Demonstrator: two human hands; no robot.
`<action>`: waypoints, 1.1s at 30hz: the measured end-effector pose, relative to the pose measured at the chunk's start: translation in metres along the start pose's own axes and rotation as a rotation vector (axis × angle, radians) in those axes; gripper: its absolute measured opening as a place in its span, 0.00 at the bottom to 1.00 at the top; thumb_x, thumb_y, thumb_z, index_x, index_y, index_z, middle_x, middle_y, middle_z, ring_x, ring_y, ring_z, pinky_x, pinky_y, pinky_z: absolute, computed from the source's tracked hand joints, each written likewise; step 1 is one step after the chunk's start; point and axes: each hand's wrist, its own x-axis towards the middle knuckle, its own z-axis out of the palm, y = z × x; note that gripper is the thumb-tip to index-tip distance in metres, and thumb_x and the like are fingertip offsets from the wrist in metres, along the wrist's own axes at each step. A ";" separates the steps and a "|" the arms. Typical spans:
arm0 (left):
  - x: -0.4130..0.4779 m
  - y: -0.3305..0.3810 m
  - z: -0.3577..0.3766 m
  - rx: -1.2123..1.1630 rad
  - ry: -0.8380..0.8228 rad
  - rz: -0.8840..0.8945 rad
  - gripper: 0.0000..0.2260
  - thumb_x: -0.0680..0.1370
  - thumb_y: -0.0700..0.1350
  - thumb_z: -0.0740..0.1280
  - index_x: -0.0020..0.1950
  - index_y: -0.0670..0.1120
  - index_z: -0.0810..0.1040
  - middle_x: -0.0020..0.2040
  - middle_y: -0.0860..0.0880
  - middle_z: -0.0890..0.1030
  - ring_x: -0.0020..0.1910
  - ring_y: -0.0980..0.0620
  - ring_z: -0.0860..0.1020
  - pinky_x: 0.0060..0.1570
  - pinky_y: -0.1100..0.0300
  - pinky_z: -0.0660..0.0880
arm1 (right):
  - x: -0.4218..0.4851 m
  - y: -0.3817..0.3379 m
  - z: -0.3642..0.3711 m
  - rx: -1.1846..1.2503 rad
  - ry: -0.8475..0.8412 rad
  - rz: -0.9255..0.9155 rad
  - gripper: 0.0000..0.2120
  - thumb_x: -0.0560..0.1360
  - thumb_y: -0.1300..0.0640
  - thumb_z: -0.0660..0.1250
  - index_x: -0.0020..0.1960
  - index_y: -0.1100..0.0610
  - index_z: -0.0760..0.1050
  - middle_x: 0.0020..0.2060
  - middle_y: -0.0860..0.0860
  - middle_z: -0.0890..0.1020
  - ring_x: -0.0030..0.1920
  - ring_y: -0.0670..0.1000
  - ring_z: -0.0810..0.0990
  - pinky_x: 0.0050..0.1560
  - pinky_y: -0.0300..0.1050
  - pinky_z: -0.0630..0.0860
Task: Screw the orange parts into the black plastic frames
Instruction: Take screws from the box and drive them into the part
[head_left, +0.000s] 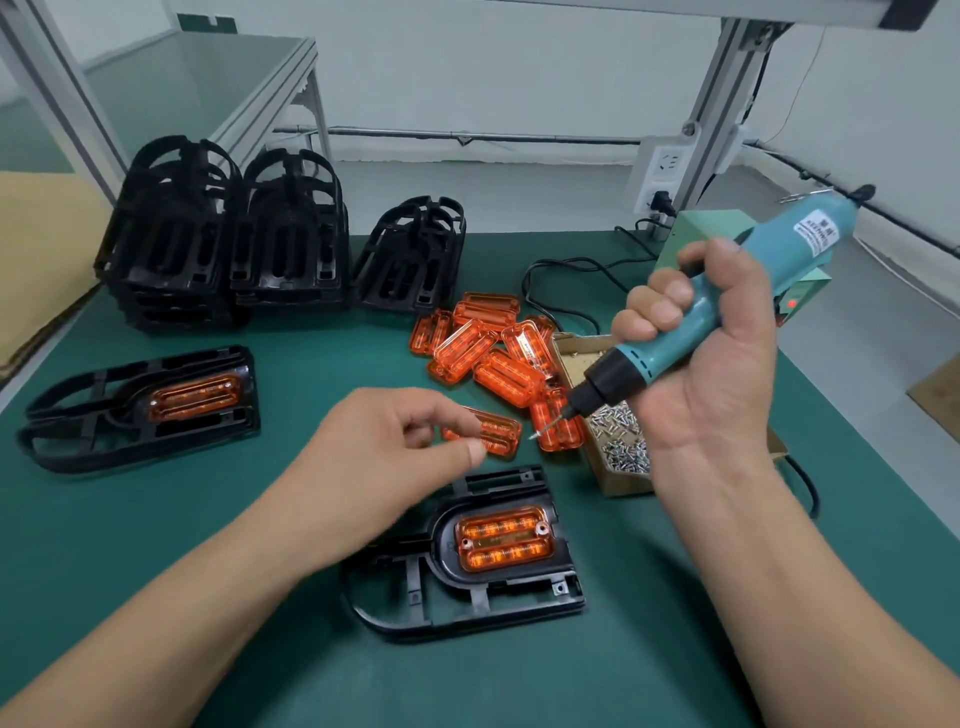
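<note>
The step in hand is, I judge, to fasten the orange part (505, 538) that sits in the pocket of the black frame (457, 618) nearest to the person, on the green tabletop (197, 545); it has one round screw point at each end, and I cannot tell for sure whether a screw is already in either of them. The right hand (711, 353) is clamped around the blue screwdriver (691, 317), which is held tilted above the box of screws (621, 452); a small screw (537, 432) seems to hang on the tip. The left hand (395, 447) hovers above the far edge of the frame, just beside a loose orange part (496, 431), with curled fingers and the thumb against the forefinger; whether something is pinched there, I cannot tell. To do it well, the left hand should come down and press the frame flat, so that it does not turn with the tool; the screwdriver should be brought upright over the hole, not tilted as now, because a slanted screw can cut a wrong path in the plastic. The part should lie fully flat in its pocket before driving. Push lightly and stop as soon as the screw sits, since too much force may crack the clear orange plastic. One finished frame (140, 410) lies at the left, and empty frames stand in stacks (218, 234) behind it, so much of the task remains.
</note>
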 end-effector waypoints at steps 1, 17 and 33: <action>-0.002 0.000 0.003 0.137 0.008 0.013 0.09 0.75 0.59 0.77 0.54 0.64 0.86 0.30 0.61 0.69 0.32 0.61 0.69 0.36 0.62 0.67 | -0.002 -0.002 -0.004 -0.024 -0.010 0.003 0.07 0.83 0.56 0.65 0.46 0.55 0.74 0.32 0.47 0.71 0.29 0.45 0.69 0.31 0.39 0.71; -0.002 0.001 0.024 0.824 -0.018 0.123 0.28 0.69 0.78 0.65 0.59 0.62 0.82 0.42 0.61 0.71 0.42 0.58 0.70 0.34 0.64 0.60 | -0.020 0.009 -0.023 -0.251 -0.154 0.166 0.04 0.80 0.56 0.66 0.48 0.55 0.72 0.31 0.48 0.71 0.27 0.46 0.70 0.28 0.40 0.71; 0.000 0.001 0.025 0.798 -0.020 0.127 0.24 0.70 0.75 0.68 0.53 0.59 0.82 0.41 0.59 0.72 0.40 0.58 0.72 0.33 0.60 0.64 | -0.034 0.013 -0.001 -0.420 -0.488 0.110 0.06 0.78 0.58 0.68 0.45 0.58 0.72 0.29 0.52 0.72 0.23 0.51 0.71 0.29 0.41 0.71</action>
